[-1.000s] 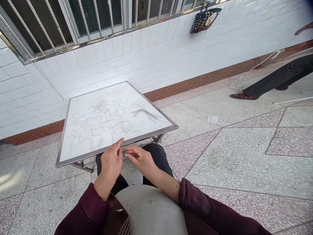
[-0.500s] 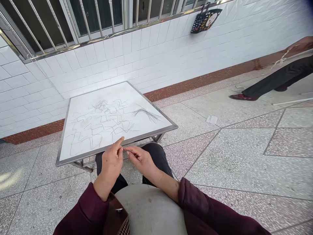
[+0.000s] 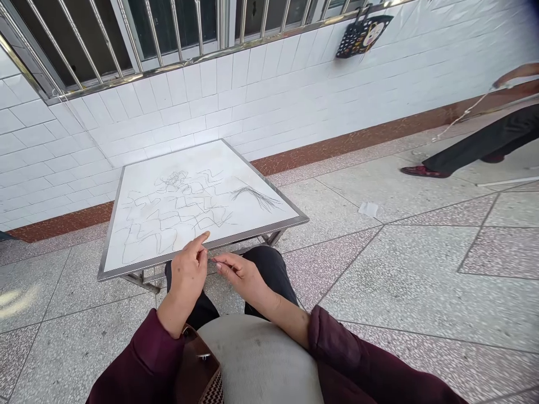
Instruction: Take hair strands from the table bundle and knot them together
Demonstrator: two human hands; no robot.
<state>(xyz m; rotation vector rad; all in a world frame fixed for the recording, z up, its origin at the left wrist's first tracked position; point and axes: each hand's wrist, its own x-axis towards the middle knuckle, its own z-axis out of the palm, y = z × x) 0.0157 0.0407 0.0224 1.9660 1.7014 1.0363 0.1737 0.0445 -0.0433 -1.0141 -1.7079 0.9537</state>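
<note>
My left hand [image 3: 186, 274] is at the near edge of a low white table [image 3: 252, 230], its index finger stretched out and its thumb bent in. A very thin dark strand [image 3: 211, 256], perhaps wire, runs from its fingertips to my right hand [image 3: 245, 279]. The right thumb and index finger pinch that strand just beyond the edge, above my lap. On the tabletop lie many bent, zigzag strands [image 3: 185, 210], with a tangled clump [image 3: 174, 180] behind them. A bundle of straighter strands [image 3: 257, 196] rests at the right.
Behind the table stands a white tiled wall [image 3: 252, 106] with a barred window [image 3: 177, 33] and a hanging dotted bag [image 3: 362, 38]. At the right, another person's leg [image 3: 480, 143] and hand with a pale cord [image 3: 463, 114] show. White paper [image 3: 368, 210] lies on the floor.
My hands have drawn slightly apart, the left one shifting left, so more of the strand shows between them. The other person's hand has moved and the cord hangs longer.
</note>
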